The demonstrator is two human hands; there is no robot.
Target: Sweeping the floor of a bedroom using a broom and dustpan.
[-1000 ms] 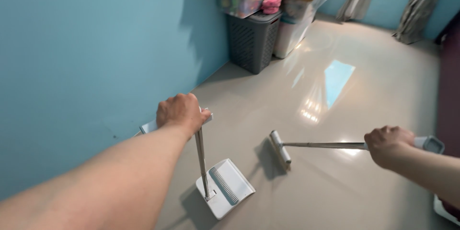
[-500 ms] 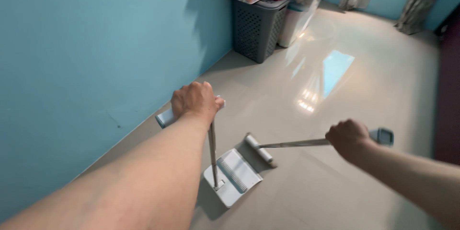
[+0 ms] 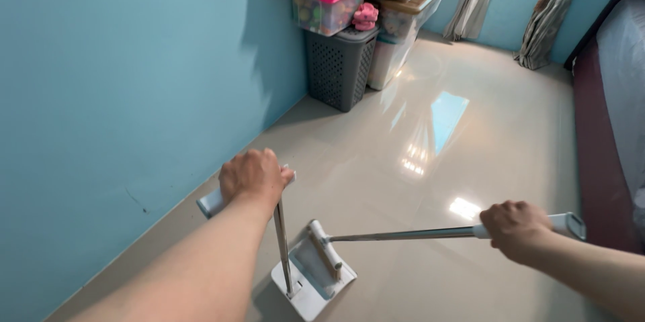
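My left hand (image 3: 252,175) grips the white crossbar handle at the top of a metal pole. That pole runs down to a white dustpan (image 3: 313,280) resting on the glossy beige floor. My right hand (image 3: 516,226) is closed around the white grip of a long-handled broom (image 3: 403,234). The broom's narrow white head (image 3: 325,249) lies inside the mouth of the dustpan.
A light blue wall (image 3: 121,94) runs along the left. At the far end stand a dark grey perforated basket (image 3: 338,67), clear storage boxes, one with a pink lid (image 3: 328,1), and soft toys. Curtains (image 3: 547,13) hang at the back; a bed edge (image 3: 608,120) lines the right.
The broom head swept left across the floor and now lies in the dustpan's mouth. My view has tilted up, showing more of the far wall and the bed.
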